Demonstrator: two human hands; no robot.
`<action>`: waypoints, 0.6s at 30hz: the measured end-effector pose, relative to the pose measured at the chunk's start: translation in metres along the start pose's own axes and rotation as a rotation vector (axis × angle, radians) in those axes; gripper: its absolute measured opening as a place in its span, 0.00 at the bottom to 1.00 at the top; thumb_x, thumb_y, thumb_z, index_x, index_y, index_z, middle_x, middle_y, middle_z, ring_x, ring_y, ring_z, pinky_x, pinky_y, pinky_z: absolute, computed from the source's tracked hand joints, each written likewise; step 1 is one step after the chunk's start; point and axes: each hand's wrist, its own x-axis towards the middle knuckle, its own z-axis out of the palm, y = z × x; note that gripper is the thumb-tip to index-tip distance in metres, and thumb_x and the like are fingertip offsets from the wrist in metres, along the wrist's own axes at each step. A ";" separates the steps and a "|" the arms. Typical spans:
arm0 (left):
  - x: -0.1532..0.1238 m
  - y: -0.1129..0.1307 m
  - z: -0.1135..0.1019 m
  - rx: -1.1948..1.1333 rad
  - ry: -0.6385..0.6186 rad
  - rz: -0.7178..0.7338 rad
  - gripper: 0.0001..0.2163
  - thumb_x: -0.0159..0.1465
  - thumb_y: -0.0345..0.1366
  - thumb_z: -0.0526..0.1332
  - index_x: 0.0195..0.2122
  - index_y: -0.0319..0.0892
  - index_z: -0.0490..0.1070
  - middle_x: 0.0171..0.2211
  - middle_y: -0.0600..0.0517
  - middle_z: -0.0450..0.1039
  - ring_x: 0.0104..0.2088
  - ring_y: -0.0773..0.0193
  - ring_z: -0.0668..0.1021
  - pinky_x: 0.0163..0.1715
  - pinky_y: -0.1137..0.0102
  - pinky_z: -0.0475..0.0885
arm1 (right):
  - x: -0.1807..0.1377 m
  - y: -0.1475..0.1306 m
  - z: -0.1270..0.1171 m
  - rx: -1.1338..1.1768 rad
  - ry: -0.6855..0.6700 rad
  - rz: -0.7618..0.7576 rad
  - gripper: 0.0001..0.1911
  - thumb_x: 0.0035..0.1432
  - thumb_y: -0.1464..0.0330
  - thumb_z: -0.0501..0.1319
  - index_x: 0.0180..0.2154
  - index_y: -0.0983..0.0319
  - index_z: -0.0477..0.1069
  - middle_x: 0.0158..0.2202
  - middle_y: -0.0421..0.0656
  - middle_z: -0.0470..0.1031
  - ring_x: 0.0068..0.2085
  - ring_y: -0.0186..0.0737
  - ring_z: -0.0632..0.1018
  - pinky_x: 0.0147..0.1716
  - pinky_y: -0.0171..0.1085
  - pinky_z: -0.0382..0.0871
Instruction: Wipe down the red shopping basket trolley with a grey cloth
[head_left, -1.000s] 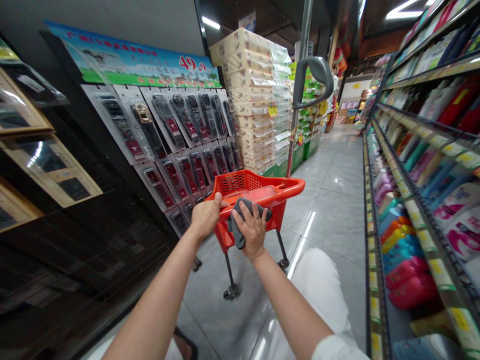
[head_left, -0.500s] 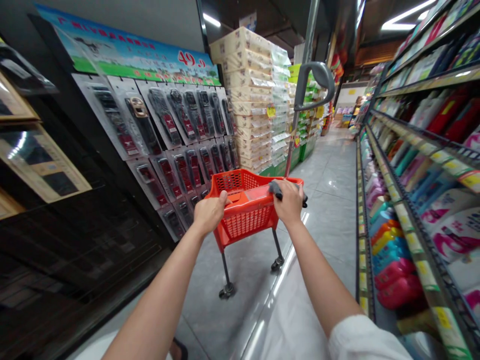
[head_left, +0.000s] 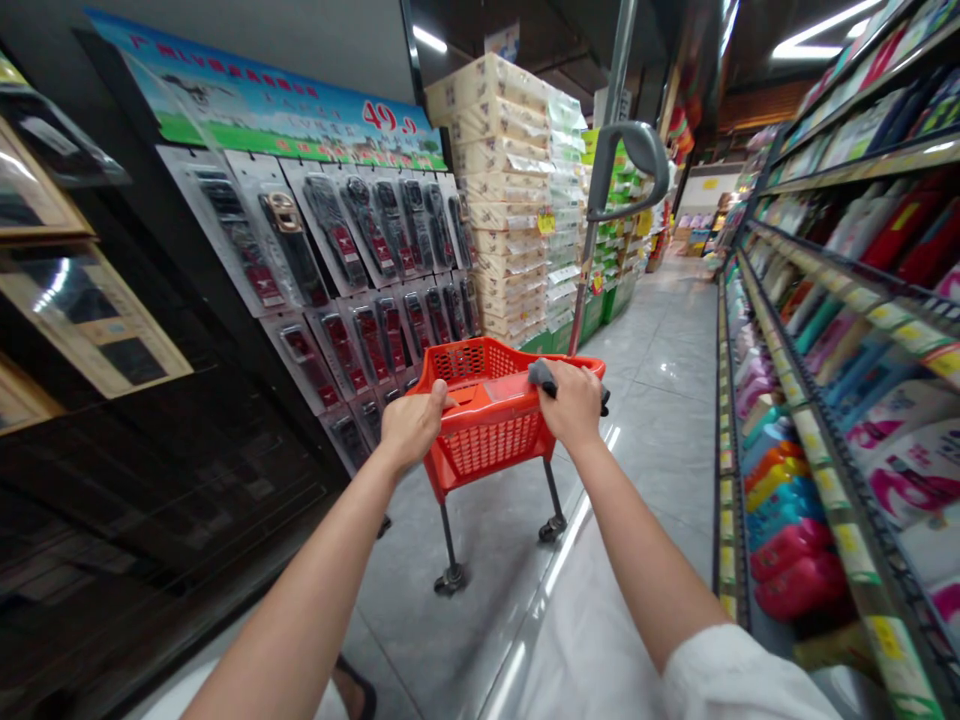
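A red plastic shopping cart [head_left: 491, 447] with a perforated basket stands in front of me on thin dark legs with casters. My left hand [head_left: 414, 428] is closed around the left end of its near rim, thumb on top. At the right end, my right hand [head_left: 574, 402] grips the same rim. A small grey-and-black piece [head_left: 541, 377] sticks out on both sides under the right hand; what it is, I cannot make out. A grey loop handle [head_left: 630, 172] on a metal pole rises beyond the basket. The visible part of the basket holds nothing I can make out.
Packaged belts [head_left: 330, 235] hang on a display at the left, near framed boxes [head_left: 124, 315]. Stacked cartons [head_left: 499, 190] stand ahead. A shelf rack [head_left: 825, 440] of bottles and packs lines the right. The grey tiled aisle [head_left: 664, 330] runs ahead between them.
Both hands have shifted slightly left in view, still on the cart's rim. The belt display has slid a little rightward in view, and more of a dark-shod foot shows at the lower left.
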 end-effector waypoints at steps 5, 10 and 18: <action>0.002 0.002 0.001 0.003 -0.006 -0.028 0.38 0.71 0.48 0.28 0.43 0.47 0.81 0.45 0.49 0.81 0.49 0.56 0.79 0.47 0.66 0.69 | -0.018 -0.048 0.024 0.028 -0.028 -0.109 0.20 0.55 0.72 0.59 0.50 0.58 0.72 0.55 0.45 0.75 0.60 0.50 0.69 0.62 0.55 0.47; 0.003 0.000 -0.002 0.008 -0.029 -0.037 0.37 0.71 0.46 0.28 0.43 0.47 0.80 0.45 0.49 0.80 0.50 0.56 0.78 0.46 0.67 0.69 | -0.061 -0.073 0.060 0.078 0.095 -0.297 0.23 0.59 0.66 0.59 0.56 0.53 0.68 0.57 0.41 0.74 0.64 0.46 0.64 0.67 0.55 0.34; 0.007 -0.004 -0.006 0.047 -0.071 -0.017 0.35 0.70 0.46 0.30 0.42 0.47 0.81 0.45 0.49 0.80 0.49 0.56 0.78 0.47 0.66 0.69 | -0.057 0.000 0.073 0.230 0.504 -0.020 0.23 0.62 0.69 0.49 0.57 0.59 0.68 0.61 0.47 0.69 0.69 0.46 0.57 0.66 0.60 0.41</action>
